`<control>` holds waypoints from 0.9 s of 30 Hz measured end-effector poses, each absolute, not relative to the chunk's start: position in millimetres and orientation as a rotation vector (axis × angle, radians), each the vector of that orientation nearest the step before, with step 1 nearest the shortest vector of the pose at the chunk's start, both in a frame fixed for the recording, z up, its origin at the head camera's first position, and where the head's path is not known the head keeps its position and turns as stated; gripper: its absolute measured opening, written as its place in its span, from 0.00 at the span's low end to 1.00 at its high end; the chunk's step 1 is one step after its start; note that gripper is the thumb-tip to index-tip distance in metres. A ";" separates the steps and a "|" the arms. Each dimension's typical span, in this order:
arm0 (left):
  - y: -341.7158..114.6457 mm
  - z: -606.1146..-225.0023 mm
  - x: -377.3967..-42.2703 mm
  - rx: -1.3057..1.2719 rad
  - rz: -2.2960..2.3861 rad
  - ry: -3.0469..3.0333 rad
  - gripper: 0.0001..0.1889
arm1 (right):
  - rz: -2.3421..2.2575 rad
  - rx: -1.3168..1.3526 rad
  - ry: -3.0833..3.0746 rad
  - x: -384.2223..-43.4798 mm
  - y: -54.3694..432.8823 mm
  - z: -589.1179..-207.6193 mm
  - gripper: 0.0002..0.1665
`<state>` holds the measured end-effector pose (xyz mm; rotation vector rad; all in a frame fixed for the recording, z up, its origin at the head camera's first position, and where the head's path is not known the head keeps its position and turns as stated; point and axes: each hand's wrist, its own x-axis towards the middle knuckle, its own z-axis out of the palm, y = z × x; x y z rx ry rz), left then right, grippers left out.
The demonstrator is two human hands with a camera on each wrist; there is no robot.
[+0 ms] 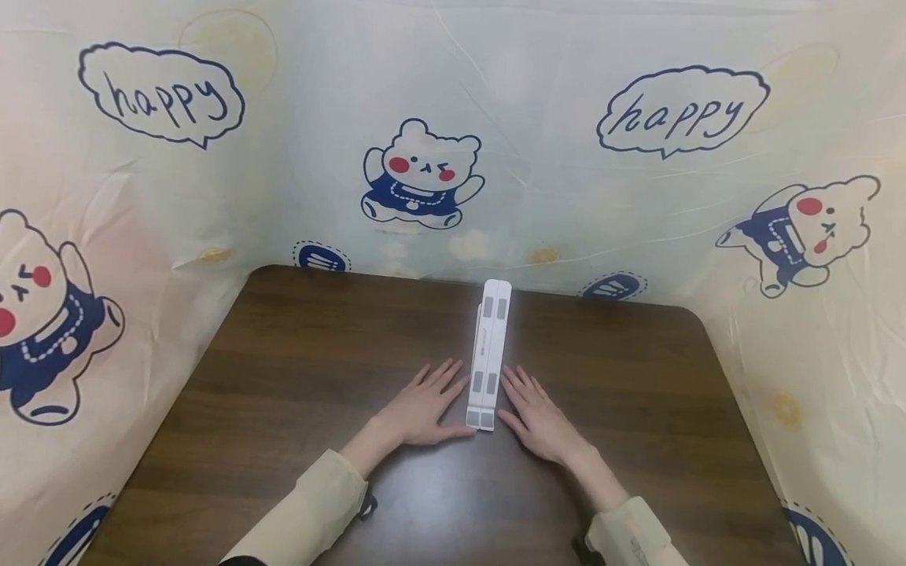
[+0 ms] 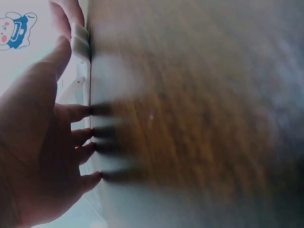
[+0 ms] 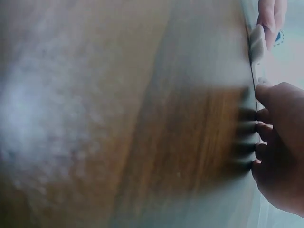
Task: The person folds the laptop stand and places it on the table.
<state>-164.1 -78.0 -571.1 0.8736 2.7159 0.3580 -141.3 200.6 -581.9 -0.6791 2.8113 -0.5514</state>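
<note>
A folded white laptop stand [image 1: 490, 346] with grey rubber pads lies lengthwise on the dark wooden table, its near end between the two hands. To its left, my left hand [image 1: 423, 410] rests on the tabletop with fingers spread and the thumb by the stand's near end; whether the thumb touches is unclear. On the other side lies my right hand [image 1: 539, 420], fingers extended along the stand's right edge. Seen low in the left wrist view, the left hand [image 2: 33, 137] has its fingertips on the wood. The right wrist view shows the right hand [image 3: 285, 137] likewise beside the stand [image 3: 257, 45].
The brown table [image 1: 318, 338] has rounded far corners and extends on both sides of the hands. A pale cloth backdrop [image 1: 538, 94] printed with bears and "happy" bubbles surrounds it at the back and sides.
</note>
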 end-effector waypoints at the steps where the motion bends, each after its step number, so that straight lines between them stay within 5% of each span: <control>1: -77.5 -570.9 -164.5 0.870 0.360 2.716 0.55 | -0.544 -0.687 2.810 -142.2 200.7 -581.7 0.42; 27: -70.9 -572.8 -171.7 0.866 0.382 2.710 0.54 | -0.517 -0.720 2.826 -147.6 205.7 -587.8 0.40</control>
